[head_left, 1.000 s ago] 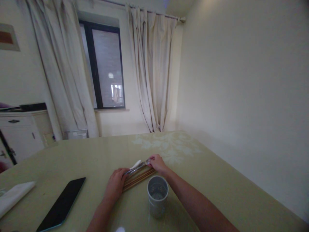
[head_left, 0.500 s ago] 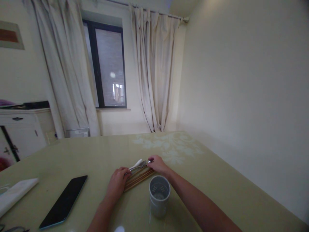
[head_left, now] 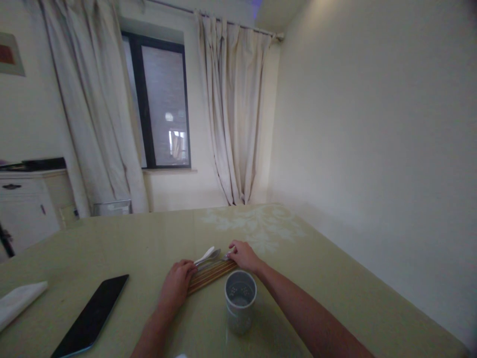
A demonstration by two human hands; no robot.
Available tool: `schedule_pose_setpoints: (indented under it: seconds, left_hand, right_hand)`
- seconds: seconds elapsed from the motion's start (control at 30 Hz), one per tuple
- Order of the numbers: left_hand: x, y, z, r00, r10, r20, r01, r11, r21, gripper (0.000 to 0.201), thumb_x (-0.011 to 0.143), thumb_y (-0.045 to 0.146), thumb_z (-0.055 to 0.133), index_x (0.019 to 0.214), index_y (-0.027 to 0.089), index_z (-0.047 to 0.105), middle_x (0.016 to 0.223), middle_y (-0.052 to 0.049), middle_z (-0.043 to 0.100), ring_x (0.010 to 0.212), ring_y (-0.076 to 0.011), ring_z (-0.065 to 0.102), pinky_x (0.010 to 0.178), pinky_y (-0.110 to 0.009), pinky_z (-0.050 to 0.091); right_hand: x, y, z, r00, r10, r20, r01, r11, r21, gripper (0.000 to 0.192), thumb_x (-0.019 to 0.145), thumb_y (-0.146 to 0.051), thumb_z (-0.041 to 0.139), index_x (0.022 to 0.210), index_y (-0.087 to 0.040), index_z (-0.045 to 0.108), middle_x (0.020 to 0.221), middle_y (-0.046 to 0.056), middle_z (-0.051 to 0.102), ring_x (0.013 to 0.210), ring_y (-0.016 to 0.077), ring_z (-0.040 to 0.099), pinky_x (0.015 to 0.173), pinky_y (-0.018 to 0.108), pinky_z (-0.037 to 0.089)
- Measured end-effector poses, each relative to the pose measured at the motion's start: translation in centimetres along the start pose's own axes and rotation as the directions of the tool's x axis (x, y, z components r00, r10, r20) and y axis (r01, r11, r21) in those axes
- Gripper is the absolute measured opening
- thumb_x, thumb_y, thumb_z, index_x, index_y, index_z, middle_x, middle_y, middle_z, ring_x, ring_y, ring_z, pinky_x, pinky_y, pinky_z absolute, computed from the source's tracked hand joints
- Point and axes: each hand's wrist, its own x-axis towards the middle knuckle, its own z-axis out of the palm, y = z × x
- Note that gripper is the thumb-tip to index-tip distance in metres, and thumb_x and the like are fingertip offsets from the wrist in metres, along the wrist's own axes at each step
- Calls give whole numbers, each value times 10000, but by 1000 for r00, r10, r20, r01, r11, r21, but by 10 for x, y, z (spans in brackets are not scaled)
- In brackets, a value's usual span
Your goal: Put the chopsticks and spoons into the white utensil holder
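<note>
Several brown chopsticks [head_left: 212, 277] lie side by side on the table between my two hands. Just beyond them are a white spoon [head_left: 204, 255] and a metal spoon [head_left: 213, 254], bowls pointing away to the right. My left hand [head_left: 179, 279] is closed over the near left ends of this cutlery, its fingers curled at the spoon handles, which they partly hide. At the right end, my right hand [head_left: 244, 256] pinches a slim metal utensil [head_left: 225, 257] low by the chopsticks; its kind is mostly covered. A grey cup [head_left: 240, 303] with holes in its bottom stands upright closer to me.
A black tablet or large phone [head_left: 91, 315] lies on the table [head_left: 141, 243] to the left, with a white object [head_left: 20, 301] beyond it at the edge of view. A plain wall [head_left: 372, 164] runs along the table's right side.
My right hand has lowered the metal utensil from above the chopsticks towards the table. My left hand stays at the cutlery's left end. The view has swung slightly right.
</note>
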Motion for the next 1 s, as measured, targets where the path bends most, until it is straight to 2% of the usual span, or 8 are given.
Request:
schedule_pose_setpoints:
  seconds: [0.2, 0.37, 0.47, 0.53, 0.73, 0.83, 1.0]
  left_hand:
    - [-1, -1, -2, 999, 48, -17, -48, 998, 36, 319, 968, 285, 514, 941, 220, 826, 1134, -108, 796, 1084, -272, 710, 1012, -390, 537]
    - [0, -5, -4, 997, 72, -33, -69, 994, 85, 357, 965, 315, 486, 965, 237, 834, 1159, -91, 800, 1086, -277, 711, 1033, -421, 544]
    - [-2, -7, -4, 995, 92, -48, -86, 991, 107, 386, 967, 347, 464, 982, 236, 834, 1177, -92, 796, 1092, -283, 710, 1035, -434, 549]
    - [-4, -8, -6, 993, 103, -49, -96, 987, 125, 395, 973, 359, 452, 999, 249, 831, 1196, -85, 794, 1106, -280, 711, 1035, -428, 549]
    - [-10, -2, -14, 991, 125, -37, -116, 973, 198, 381, 972, 314, 453, 1031, 290, 829, 1243, -63, 787, 1121, -278, 710, 1000, -416, 556]
    - [-14, 12, -15, 988, 154, -24, -146, 971, 189, 330, 969, 333, 503, 1037, 307, 825, 1221, -55, 787, 1111, -279, 707, 991, -416, 549]
    - [-21, 46, -8, 978, 196, 69, -205, 968, 147, 273, 986, 419, 574, 1078, 342, 819, 1161, -51, 778, 1089, -274, 688, 986, -411, 517]
  right_hand:
    - [-29, 2, -21, 988, -35, -148, 54, 990, 131, 225, 882, -229, 695, 1079, -181, 792, 977, 89, 811, 861, 214, 722, 798, 294, 509]
    - [-82, 22, -36, 970, 0, -243, 73, 954, 291, 246, 948, -366, 606, 986, -179, 761, 840, 48, 767, 738, 187, 679, 681, 271, 500]
    - [-102, 33, -37, 957, 50, -286, 54, 937, 346, 308, 963, -424, 566, 832, -183, 707, 735, 33, 711, 685, 182, 643, 649, 272, 475]
    - [-106, 36, -36, 954, 66, -293, 48, 929, 366, 320, 957, -430, 570, 770, -191, 673, 695, 24, 682, 671, 181, 625, 650, 273, 463]
    - [-100, 32, -26, 971, 40, -238, 55, 924, 379, 301, 965, -414, 587, 775, -197, 674, 682, 12, 672, 657, 177, 623, 640, 264, 448]
    - [-99, 32, -23, 975, 30, -221, 53, 931, 360, 298, 974, -410, 595, 793, -193, 688, 692, 13, 680, 663, 176, 628, 642, 260, 447]
    - [-98, 37, -23, 975, 19, -222, 52, 950, 309, 258, 973, -357, 595, 806, -192, 700, 704, 11, 680, 672, 173, 613, 647, 258, 420]
